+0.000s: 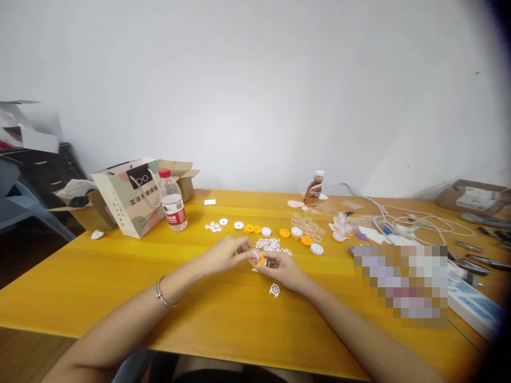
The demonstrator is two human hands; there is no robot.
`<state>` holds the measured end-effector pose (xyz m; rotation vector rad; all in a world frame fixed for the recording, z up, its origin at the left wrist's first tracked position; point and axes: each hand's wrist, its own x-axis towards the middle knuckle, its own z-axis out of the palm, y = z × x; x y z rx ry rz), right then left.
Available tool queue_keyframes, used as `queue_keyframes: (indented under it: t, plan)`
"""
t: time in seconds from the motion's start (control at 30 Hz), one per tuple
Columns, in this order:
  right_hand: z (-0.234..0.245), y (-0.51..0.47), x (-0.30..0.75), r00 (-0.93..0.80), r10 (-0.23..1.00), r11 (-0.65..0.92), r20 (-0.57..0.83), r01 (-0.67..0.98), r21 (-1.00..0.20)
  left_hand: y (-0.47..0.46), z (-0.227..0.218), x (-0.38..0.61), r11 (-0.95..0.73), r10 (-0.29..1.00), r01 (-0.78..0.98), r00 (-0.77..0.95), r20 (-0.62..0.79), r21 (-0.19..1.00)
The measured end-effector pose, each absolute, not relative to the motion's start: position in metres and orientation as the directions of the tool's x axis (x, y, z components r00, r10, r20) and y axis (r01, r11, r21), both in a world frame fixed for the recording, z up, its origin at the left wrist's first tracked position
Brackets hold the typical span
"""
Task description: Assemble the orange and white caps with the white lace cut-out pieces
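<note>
One white spoked plastic piece [274,290] lies on the yellow wooden bench [199,330]; beyond, left hand [228,254] and right hand [284,268] grip one small orange-and-clear plastic part [261,261]; farther, one clear red-capped bottle [172,203]; one brown white-capped bottle [313,189]

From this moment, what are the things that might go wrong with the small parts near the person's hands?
The small orange-and-white piece in the right hand, with fingers of the left hand at it, might slip.
The loose wheel-shaped white piece lies close to the right wrist, so the arm could brush it away.
The white cut-out pieces lie heaped just beyond the hands; a knuckle might scatter them.
</note>
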<state>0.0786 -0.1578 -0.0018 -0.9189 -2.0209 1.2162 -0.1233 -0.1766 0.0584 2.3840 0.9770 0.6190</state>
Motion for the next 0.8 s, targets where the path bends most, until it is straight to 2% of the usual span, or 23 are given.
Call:
queue_keyframes:
  t: [0.1, 0.17, 0.23, 0.3, 0.43, 0.6, 0.7, 0.8]
  plan:
    - [0.0, -0.158, 0.078, -0.573, 0.806, 0.354, 0.15, 0.263, -0.897, -0.179, 0.059, -0.123, -0.7, 0.673, 0.465, 0.684, 0.282, 0.542]
    - [0.001, -0.159, 0.078, -0.566, 0.809, 0.362, 0.159, 0.266, -0.893, -0.178, 0.056, -0.122, -0.662, 0.724, 0.514, 0.626, 0.289, 0.545]
    - [0.002, -0.16, 0.078, -0.562, 0.809, 0.389, 0.172, 0.294, -0.873, -0.176, 0.051, -0.119, -0.582, 0.794, 0.59, 0.56, 0.236, 0.56]
    - [0.004, -0.162, 0.079, -0.562, 0.803, 0.439, 0.201, 0.328, -0.837, -0.175, 0.045, -0.115, -0.559, 0.807, 0.609, 0.555, 0.202, 0.563]
    - [0.008, -0.166, 0.082, -0.614, 0.745, 0.537, 0.261, 0.321, -0.78, -0.178, 0.038, -0.109, -0.651, 0.742, 0.537, 0.598, 0.303, 0.536]
    - [0.009, -0.168, 0.086, -0.676, 0.701, 0.538, 0.228, 0.292, -0.79, -0.183, 0.038, -0.108, -0.726, 0.673, 0.471, 0.64, 0.372, 0.501]
    - [0.008, -0.165, 0.086, -0.679, 0.696, 0.547, 0.232, 0.293, -0.785, -0.183, 0.038, -0.106, -0.713, 0.685, 0.472, 0.628, 0.37, 0.518]
    - [0.008, -0.162, 0.085, -0.653, 0.692, 0.616, 0.307, 0.314, -0.723, -0.184, 0.033, -0.101, -0.695, 0.709, 0.5, 0.597, 0.376, 0.517]
